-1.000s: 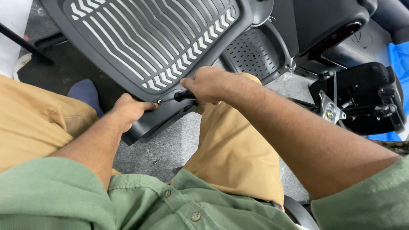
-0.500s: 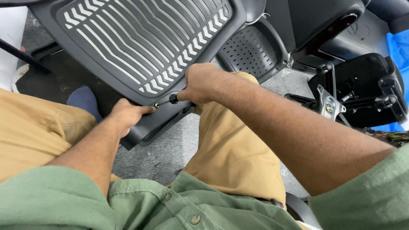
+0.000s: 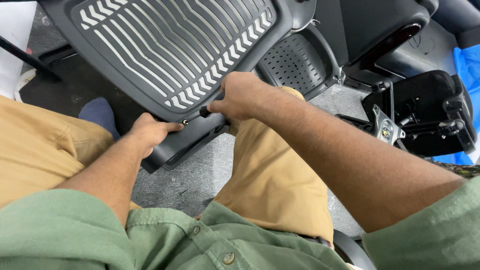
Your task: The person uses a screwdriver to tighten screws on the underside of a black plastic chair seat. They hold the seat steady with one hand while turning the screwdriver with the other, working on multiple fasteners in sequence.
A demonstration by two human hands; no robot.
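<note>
While the dark grey slotted plastic chair backrest (image 3: 170, 55) leans across the lap and knees, its lower edge sits on a black plastic bracket arm (image 3: 175, 147) between the tan-trousered legs. The right hand (image 3: 242, 97) is clenched around a small black-handled tool (image 3: 205, 112), whose tip points at a small bolt head (image 3: 185, 121) just beside it on the backrest's lower rim. The left hand (image 3: 150, 131) grips the bracket from below, thumb lying along the rim near the bolt.

Doing this well, as I judge it, means keeping the tool square to the bolt head and pressed in so it does not slip, while the left hand holds bracket and backrest tight together so the holes stay lined up.

Both forearms reach forward from green shirt sleeves; the right wrist is bent slightly down, knuckles up, and the left wrist is straight, palm turned inward. Off to the right stands a black chair seat mechanism with a metal plate (image 3: 385, 131), well apart from both hands.
</note>
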